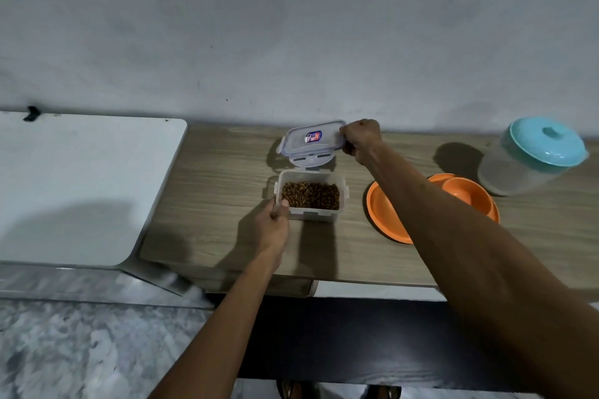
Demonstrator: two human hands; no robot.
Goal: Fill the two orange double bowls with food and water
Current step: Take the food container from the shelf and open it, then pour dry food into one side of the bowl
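A clear plastic food container (311, 212) stands open on the wooden table (207, 204), with brown pet food (310, 195) inside. My left hand (271, 227) grips its front left corner. My right hand (360, 139) holds the container's clear lid (312, 141) by its right edge, just behind the container. The orange double bowls (385, 214) sit stacked to the right, partly hidden by my right forearm; they look empty.
A clear water jug with a teal lid (531, 155) stands at the far right against the wall. A white table (81, 188) adjoins the wooden one on the left. Marbled floor lies below.
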